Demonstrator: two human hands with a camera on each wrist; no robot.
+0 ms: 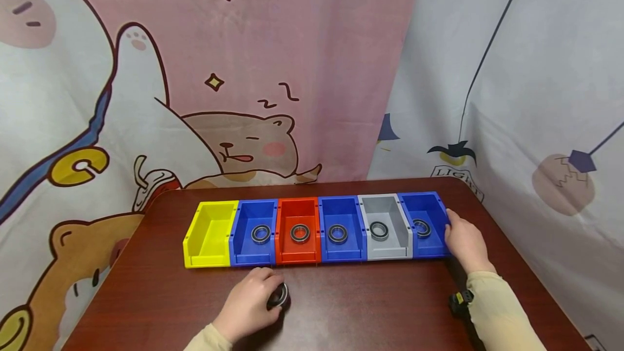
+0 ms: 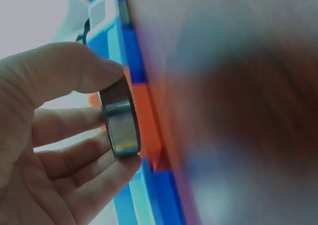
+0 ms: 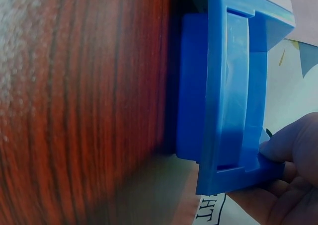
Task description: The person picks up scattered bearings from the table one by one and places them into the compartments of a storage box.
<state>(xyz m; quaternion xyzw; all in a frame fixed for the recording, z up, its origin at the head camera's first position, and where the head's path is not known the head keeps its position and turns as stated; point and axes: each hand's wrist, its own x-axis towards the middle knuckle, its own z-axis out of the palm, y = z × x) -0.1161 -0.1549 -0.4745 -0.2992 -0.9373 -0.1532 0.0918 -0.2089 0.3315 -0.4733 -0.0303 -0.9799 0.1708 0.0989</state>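
My left hand [image 1: 251,303] pinches a ball bearing [image 1: 278,296] between thumb and fingers, in front of the row of bins. In the left wrist view the bearing [image 2: 120,120] stands on edge, its shiny outer ring showing. My right hand [image 1: 467,240] grips the outer side wall of the rightmost blue bin [image 1: 426,205]; the right wrist view shows the thumb [image 3: 283,140] on that wall and fingers under it. A bearing [image 1: 421,228] lies in this bin. Others lie in the grey bin [image 1: 382,205], the middle blue bin [image 1: 338,207], the red bin [image 1: 298,208] and the left blue bin [image 1: 257,210].
At the row's left end stands a yellow bin [image 1: 212,226], side by side with the others on the brown wooden table [image 1: 365,307]. Behind the table hangs a printed curtain [image 1: 331,69]. A small black device [image 1: 460,303] sits at the right wrist.
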